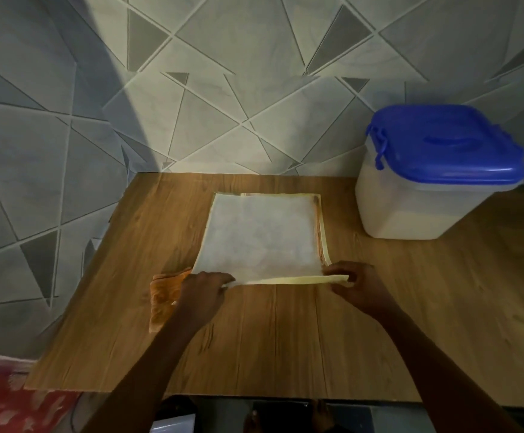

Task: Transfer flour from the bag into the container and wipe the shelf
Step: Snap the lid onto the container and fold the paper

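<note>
- At the middle of the wooden shelf (285, 339), I see the flour bag (260, 235) lying flat. It is pale with yellowish edges, and its far edge is near the tiled wall (223, 89).
- Both hands sit at the bag's near edge. The left hand (206, 285) pinches the near-left corner and the right hand (357, 284) pinches the near-right corner. That edge is lifted slightly off the wood between them.
- The container (410, 207) stands at the right rear of the shelf, well apart from both hands, with its blue lid (445, 145) on. The right hand is the closer of the two.
- An orange cloth (163, 292) lies crumpled just beside the bag's near-left corner.
- Hidden: part of the cloth runs under the left hand and wrist. The container wall is cloudy and shows a pale fill, but I cannot tell the level exactly.
- Cut off: a red patterned fabric (1, 398) at the lower-left corner. The shapes below the shelf's front edge are too dark to make out.
- Count: one bag, one container, one lid, one cloth, two hands.
</note>
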The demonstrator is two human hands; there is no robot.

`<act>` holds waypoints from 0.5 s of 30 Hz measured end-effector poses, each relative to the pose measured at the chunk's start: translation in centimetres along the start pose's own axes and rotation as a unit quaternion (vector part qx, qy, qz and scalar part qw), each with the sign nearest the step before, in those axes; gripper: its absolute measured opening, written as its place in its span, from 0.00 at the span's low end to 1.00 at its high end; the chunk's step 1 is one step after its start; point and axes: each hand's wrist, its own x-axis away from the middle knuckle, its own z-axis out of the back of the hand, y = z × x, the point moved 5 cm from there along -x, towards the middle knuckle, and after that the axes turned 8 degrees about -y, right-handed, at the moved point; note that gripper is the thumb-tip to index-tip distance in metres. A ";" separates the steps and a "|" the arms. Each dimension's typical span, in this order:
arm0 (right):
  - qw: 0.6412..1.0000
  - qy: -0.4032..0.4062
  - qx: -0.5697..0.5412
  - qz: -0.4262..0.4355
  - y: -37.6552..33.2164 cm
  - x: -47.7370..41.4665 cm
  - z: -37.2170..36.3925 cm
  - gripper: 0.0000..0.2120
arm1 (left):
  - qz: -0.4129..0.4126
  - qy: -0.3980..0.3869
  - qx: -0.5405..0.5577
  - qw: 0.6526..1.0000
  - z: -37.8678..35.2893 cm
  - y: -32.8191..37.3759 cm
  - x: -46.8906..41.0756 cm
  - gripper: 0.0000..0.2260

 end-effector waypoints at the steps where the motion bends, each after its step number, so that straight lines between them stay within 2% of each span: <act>1: 1.000 0.005 -0.012 -0.012 0.5 0.1 0.2 0.18 | -0.001 -0.012 0.008 1.000 0.5 0.0 -0.1 0.11; 4: 0.999 -0.005 -0.036 -0.019 1.4 0.2 -0.2 0.27 | -0.002 -0.098 0.080 0.992 1.4 -0.1 -0.4 0.14; 8: 0.995 -0.020 -0.082 0.057 2.8 -0.3 -1.3 0.27 | -0.035 -0.172 0.151 0.973 2.9 0.7 -0.2 0.18; 10: 0.989 -0.017 -0.144 0.011 2.8 -0.2 -1.3 0.30 | -0.052 -0.185 0.179 0.965 4.0 1.2 -0.6 0.17; 12: 0.980 -0.010 -0.196 -0.036 3.1 -0.1 -1.5 0.29 | -0.067 -0.193 0.188 0.961 5.3 1.1 -1.2 0.17; 15: 0.965 0.016 -0.253 -0.064 4.1 0.3 -1.3 0.25 | -0.041 -0.186 0.248 0.950 7.3 -1.4 -2.3 0.28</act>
